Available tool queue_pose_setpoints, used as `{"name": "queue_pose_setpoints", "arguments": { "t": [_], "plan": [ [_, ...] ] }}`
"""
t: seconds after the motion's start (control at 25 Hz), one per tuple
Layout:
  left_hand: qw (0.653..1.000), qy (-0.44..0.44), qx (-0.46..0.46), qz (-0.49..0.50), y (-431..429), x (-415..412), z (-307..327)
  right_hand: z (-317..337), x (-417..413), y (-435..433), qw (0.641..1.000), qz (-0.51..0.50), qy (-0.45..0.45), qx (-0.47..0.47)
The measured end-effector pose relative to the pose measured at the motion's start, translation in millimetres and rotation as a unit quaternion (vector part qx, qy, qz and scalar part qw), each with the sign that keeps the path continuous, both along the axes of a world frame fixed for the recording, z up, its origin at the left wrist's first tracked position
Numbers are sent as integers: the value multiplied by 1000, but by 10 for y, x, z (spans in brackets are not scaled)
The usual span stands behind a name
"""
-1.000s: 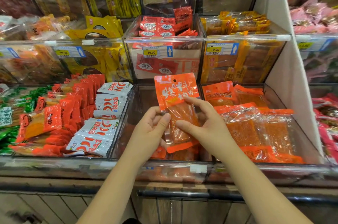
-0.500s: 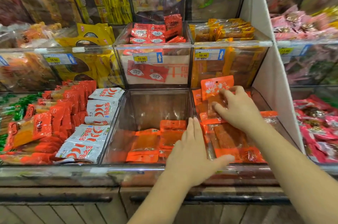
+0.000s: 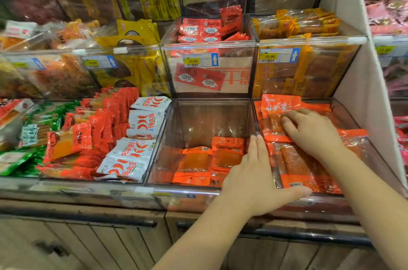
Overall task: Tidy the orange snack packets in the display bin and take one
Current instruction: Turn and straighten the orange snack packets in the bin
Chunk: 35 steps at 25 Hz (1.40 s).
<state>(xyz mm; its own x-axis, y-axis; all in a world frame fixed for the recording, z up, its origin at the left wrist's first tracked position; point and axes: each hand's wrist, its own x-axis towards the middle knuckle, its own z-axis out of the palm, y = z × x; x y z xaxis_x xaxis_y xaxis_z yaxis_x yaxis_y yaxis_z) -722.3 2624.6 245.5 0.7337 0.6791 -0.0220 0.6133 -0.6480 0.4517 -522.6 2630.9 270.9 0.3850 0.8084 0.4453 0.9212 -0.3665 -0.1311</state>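
Bright, even shop lighting; glare streaks the clear bin fronts (image 3: 209, 75), and the wide-angle edges smear into blur.

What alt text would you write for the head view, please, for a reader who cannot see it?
A person's right hand presses an orange snack packet onto the stack in the right-hand display bin, while the left hand lies flat at its front corner. The middle bin holds a few orange packets.
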Motion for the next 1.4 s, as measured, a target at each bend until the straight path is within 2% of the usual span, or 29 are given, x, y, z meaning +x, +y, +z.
{"name": "queue_pose_setpoints", "arguments": {
  "t": [0.12,0.16,0.2,0.28,0.36,0.48,0.56,0.64,0.76,0.88,0.96,1.12,1.2,1.28,1.4],
  "plan": [
    [984,-66,-157,-55,239,-198,86,48,-205,-15,998,21,-18,52],
    [970,-94,-214,-65,392,-313,119,75,-359,-20,996,47,2,73],
    [968,-97,-224,-52,581,-431,136,91,-540,-27,993,81,38,75],
    [990,-20,-134,29,957,-638,138,39,-884,-14,984,133,109,49],
    [985,126,-41,106,1219,-750,113,-96,-1142,32,985,131,115,-12],
    [946,297,-69,107,1347,-694,49,-259,-1221,80,993,90,64,-28],
    [935,327,-86,107,1456,-566,-51,-270,-1191,91,995,67,67,-31],
    [926,347,-83,122,1590,-464,-207,-273,-1203,104,997,57,32,-49],
    [923,339,-41,175,1744,-441,-320,-259,-1231,134,996,44,-13,-74],
    [926,254,-64,272,1777,-445,-363,-263,-1231,136,997,45,7,-66],
    [930,196,-75,303,1749,-423,-313,-274,-1226,124,997,53,28,-54],
    [953,56,-62,290,1584,-500,-61,-292,-1180,126,991,81,105,15],
    [960,-45,-41,272,1481,-651,50,-287,-1163,111,979,119,148,68],
    [946,-198,-46,254,1259,-813,143,-246,-1154,52,957,156,210,127],
    [882,-406,-106,216,863,-922,193,-125,-1156,-66,911,173,332,175]
  ]
}}
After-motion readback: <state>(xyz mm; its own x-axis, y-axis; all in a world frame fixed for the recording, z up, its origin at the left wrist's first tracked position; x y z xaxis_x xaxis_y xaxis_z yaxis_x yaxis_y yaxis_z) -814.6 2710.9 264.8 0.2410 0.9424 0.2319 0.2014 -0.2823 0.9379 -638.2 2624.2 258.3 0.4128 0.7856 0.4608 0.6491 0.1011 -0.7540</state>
